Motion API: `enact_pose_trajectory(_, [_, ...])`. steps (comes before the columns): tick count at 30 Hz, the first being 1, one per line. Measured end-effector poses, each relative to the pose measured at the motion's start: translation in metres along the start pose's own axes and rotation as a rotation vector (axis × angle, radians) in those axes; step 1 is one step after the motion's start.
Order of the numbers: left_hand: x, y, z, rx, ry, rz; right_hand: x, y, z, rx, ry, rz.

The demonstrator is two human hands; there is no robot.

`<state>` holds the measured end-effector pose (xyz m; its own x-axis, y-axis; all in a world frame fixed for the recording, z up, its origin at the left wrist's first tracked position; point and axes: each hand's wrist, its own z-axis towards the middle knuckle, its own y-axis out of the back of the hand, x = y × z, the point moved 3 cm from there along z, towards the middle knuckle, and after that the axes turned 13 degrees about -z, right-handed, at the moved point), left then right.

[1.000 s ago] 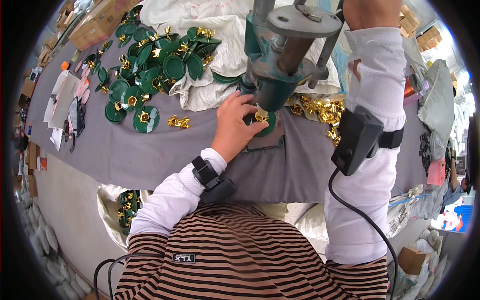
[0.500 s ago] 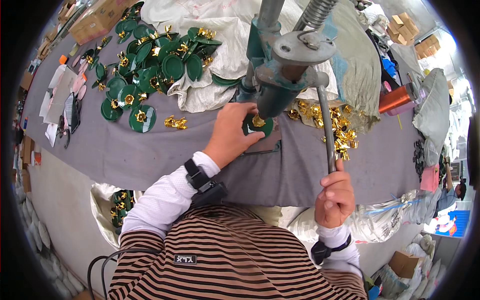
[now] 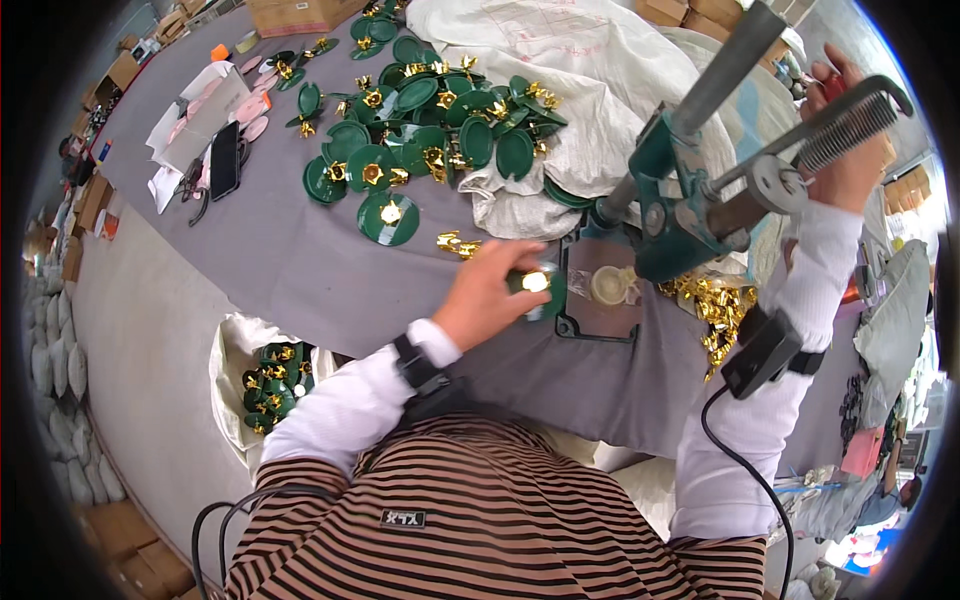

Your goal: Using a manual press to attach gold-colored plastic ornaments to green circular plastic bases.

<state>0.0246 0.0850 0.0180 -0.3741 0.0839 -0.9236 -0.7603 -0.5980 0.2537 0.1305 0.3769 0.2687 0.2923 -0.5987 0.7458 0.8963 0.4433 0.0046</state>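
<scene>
My left hand (image 3: 492, 290) pinches the rim of a green disc (image 3: 546, 303) with a gold crown-shaped piece at its middle, just left of the press base. A hand press (image 3: 668, 215) with a green body, grey post and spring stands before me. On its base plate (image 3: 605, 318) sits a round, pale translucent pad (image 3: 610, 285). My right hand (image 3: 848, 150) is raised at the upper right, closed about the press's lever; the spring and a rod partly cover the grip. A pair of loose gold pieces (image 3: 458, 244) lies beside my left hand.
Green discs with gold pieces (image 3: 415, 140) are heaped on the grey cloth at the back left. Loose gold pieces (image 3: 715, 310) lie right of the press. A white sack (image 3: 600, 90) covers the back. A phone (image 3: 226, 160) lies left; an open sack (image 3: 235, 370) holds more discs below.
My left hand has drawn the disc from under the press head to the left of the base. My right hand has swung from low beside the table edge up to the far right. The view has shifted.
</scene>
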Motion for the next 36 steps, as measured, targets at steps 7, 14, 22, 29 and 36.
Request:
enact_pose_trajectory(7, [-0.001,0.093,-0.024,0.015,-0.132,0.349,0.002,-0.003,-0.001,0.019,-0.006,-0.035])
enact_pose_trajectory(14, [0.043,0.157,0.006,-0.305,0.021,0.545,0.000,0.002,0.003,0.123,0.067,-0.078])
enact_pose_trajectory(22, [-0.028,-0.011,0.017,0.038,0.000,-0.046,0.009,-0.014,-0.010,0.072,0.129,0.128])
enact_pose_trajectory(29, [-0.019,-0.075,0.041,0.062,0.080,-0.060,0.012,-0.022,-0.012,-0.014,-0.035,0.151])
enact_pose_trajectory(36, [-0.029,-0.076,0.041,0.089,0.038,0.068,0.036,0.000,-0.037,-0.061,0.137,0.028])
